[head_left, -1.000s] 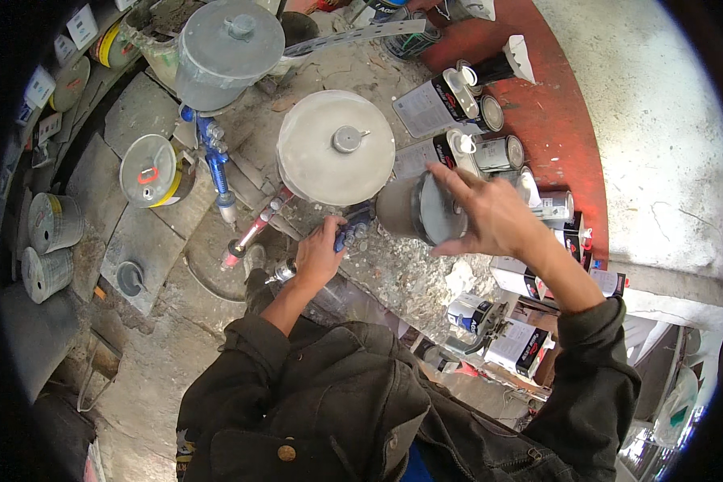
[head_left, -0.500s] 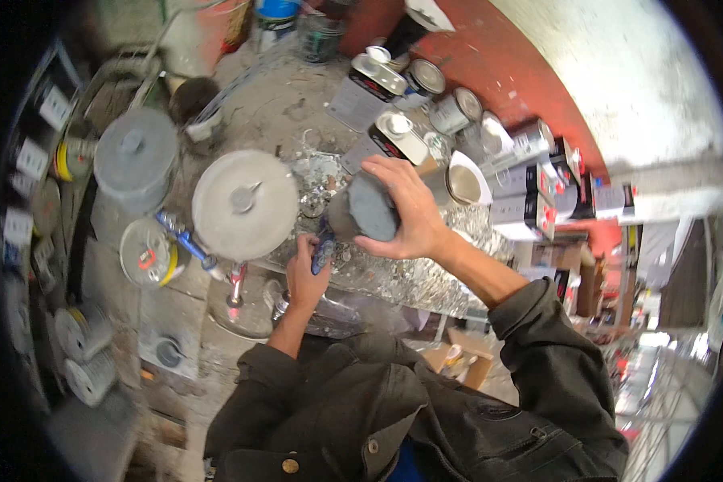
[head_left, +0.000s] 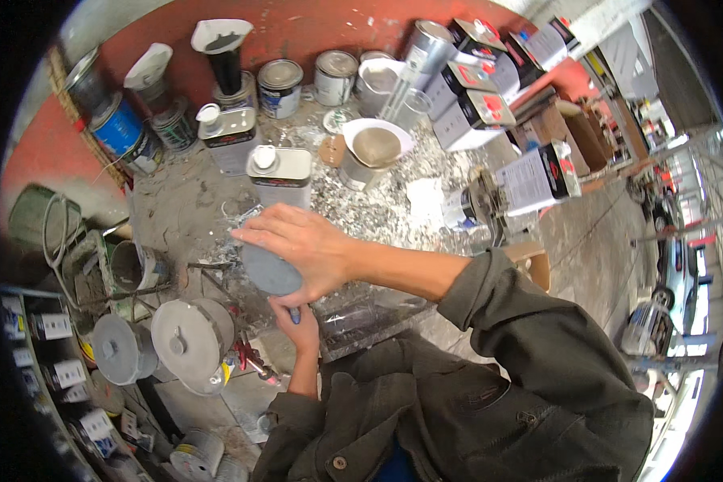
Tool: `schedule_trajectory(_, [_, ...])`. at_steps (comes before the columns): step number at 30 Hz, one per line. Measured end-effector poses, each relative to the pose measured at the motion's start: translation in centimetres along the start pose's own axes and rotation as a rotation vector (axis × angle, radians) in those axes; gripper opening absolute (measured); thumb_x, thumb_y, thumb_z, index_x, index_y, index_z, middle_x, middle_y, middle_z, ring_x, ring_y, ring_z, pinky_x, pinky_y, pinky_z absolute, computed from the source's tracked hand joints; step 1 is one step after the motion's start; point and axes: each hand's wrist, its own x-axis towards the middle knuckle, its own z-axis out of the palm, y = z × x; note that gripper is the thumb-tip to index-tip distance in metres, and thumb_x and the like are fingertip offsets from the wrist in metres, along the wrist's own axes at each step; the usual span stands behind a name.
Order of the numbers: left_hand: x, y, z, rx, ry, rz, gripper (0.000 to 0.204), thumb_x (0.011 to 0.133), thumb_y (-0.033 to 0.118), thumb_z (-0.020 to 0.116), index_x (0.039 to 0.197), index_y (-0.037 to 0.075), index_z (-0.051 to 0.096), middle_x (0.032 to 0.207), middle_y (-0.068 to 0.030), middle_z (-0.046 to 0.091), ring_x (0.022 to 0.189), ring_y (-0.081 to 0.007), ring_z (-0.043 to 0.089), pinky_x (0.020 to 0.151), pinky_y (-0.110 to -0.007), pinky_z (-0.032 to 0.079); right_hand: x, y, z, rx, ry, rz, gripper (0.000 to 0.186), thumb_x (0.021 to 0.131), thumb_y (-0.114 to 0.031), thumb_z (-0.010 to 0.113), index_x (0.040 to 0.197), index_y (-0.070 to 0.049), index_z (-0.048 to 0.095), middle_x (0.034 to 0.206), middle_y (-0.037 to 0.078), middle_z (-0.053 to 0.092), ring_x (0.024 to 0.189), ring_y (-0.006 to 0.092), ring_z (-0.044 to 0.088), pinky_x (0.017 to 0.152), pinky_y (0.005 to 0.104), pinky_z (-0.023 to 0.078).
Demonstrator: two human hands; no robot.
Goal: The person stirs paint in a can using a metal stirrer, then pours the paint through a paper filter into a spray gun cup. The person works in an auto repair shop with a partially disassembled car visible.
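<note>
A round, dull-grey cup top [head_left: 270, 271] shows beneath my right hand [head_left: 301, 245], which is curled over its far and right sides. Just below it, my left hand [head_left: 299, 325] is closed on a slim blue handle [head_left: 296, 316]. The handle's lower part is hidden by the fingers, and how it joins the cup is not visible. Beyond my right hand stands a rectangular tin [head_left: 281, 173] with a white cap. A grey mixing cup with a white paper liner [head_left: 375, 149] is farther right on the spattered workbench [head_left: 337, 213].
Round paint cans [head_left: 281, 87] line the red wall, with rectangular tins [head_left: 474, 116] to their right. A single tin [head_left: 534, 177] stands near the bench's right end. Two lidded grey containers [head_left: 189, 341] are at lower left. A shelf with white labels [head_left: 68, 373] runs along the left edge.
The view has swung round, bringing more of the wall and cans in. My hands have come closer together, and my right hand covers more of the cup. Both keep their holds.
</note>
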Motion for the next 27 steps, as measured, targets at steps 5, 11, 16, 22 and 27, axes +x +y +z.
schedule_trajectory(5, [-0.3, 0.2, 0.3, -0.021, 0.024, -0.061, 0.037, 0.088, 0.004, 0.068, 0.121, -0.007, 0.056, 0.113, -0.0201, 0.066, 0.107, -0.0318, 0.063, 0.093, -0.043, 0.047, -0.6, -2.0, 2.1, -0.076, 0.179, 0.222, 0.105, 0.054, -0.039, 0.089, 0.145, -0.005, 0.049, 0.132, 0.015, 0.057, 0.12, 0.0351, 0.052, 0.101, 0.0454, 0.047])
schedule_trajectory(11, [-0.6, 1.6, 0.5, -0.195, 0.019, -0.101, 0.038, 0.091, 0.007, 0.069, 0.124, -0.007, 0.057, 0.118, -0.0141, 0.065, 0.109, -0.0245, 0.06, 0.098, -0.04, 0.046, -0.3, -3.9, 2.9, -0.141, 0.291, 0.348, 0.092, 0.058, -0.038, 0.088, 0.137, -0.005, 0.054, 0.132, 0.016, 0.057, 0.123, 0.035, 0.052, 0.103, 0.0467, 0.045])
schedule_trajectory(16, [0.2, 2.0, 0.1, -0.142, 0.029, 0.02, 0.035, 0.093, 0.009, 0.072, 0.121, -0.004, 0.057, 0.114, -0.011, 0.063, 0.106, -0.0212, 0.058, 0.098, -0.037, 0.046, -1.8, -2.5, 2.8, 0.078, 0.396, 0.299, 0.07, 0.074, -0.043, 0.084, 0.127, -0.005, 0.058, 0.134, 0.017, 0.057, 0.128, 0.0377, 0.051, 0.107, 0.0479, 0.043])
schedule_trajectory(22, [0.1, 3.5, -1.8, -0.037, 0.032, -0.064, 0.034, 0.094, 0.019, 0.077, 0.113, -0.004, 0.058, 0.098, -0.0077, 0.064, 0.086, -0.0172, 0.056, 0.081, -0.033, 0.049, -15.8, 7.8, -2.6, -0.273, 0.129, 0.899, 0.032, 0.1, -0.03, 0.059, 0.113, -0.001, 0.067, 0.129, 0.021, 0.063, 0.107, 0.0383, 0.068, 0.091, 0.0467, 0.056])
schedule_trajectory(27, [-1.6, 6.1, -4.3, -0.129, 0.01, -0.329, 0.031, 0.095, 0.023, 0.078, 0.11, 0.0, 0.062, 0.088, -0.002, 0.062, 0.071, -0.0081, 0.051, 0.061, -0.025, 0.044, -24.2, 14.9, -3.5, -0.625, -0.25, 1.191, 0.027, 0.094, -0.013, 0.059, 0.118, 0.0, 0.062, 0.128, 0.025, 0.059, 0.099, 0.0347, 0.072, 0.079, 0.0467, 0.06])
